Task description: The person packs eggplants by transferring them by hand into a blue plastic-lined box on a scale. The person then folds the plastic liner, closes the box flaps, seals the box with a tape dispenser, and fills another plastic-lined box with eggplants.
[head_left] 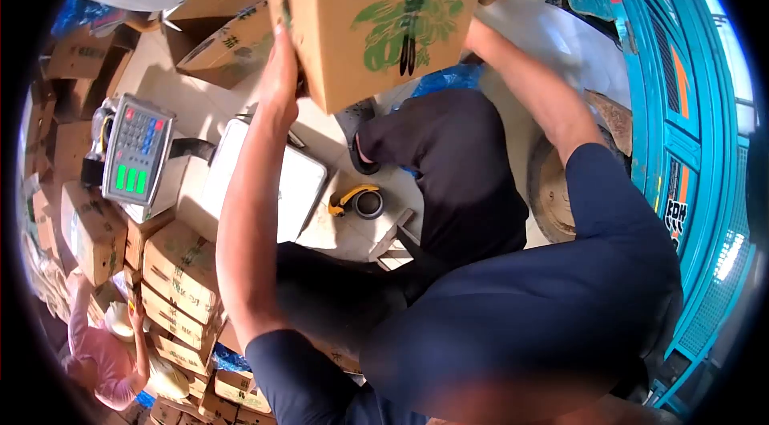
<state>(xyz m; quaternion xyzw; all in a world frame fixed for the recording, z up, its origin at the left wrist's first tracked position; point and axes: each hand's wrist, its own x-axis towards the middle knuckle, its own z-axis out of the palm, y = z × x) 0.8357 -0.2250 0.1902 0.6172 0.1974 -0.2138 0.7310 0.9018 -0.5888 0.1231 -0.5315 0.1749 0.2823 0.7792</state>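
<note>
steadying the raised carton (376, 24) seems the step in hand: it is between both hands, the left hand (282, 76) grasping one side, the right hand (475, 34) at the other, fingers hidden, so i cannot tell their grip; a white platform (301, 185) lies bodyward of the left fingers; the next move calls for even support

The writing (414, 8) on the big box (376, 32) is too blurry to read. The blue truck (641, 56) seems to say "IN", then blurs. The green numbers (131, 179) on the scale (138, 151) are unclear.
</note>
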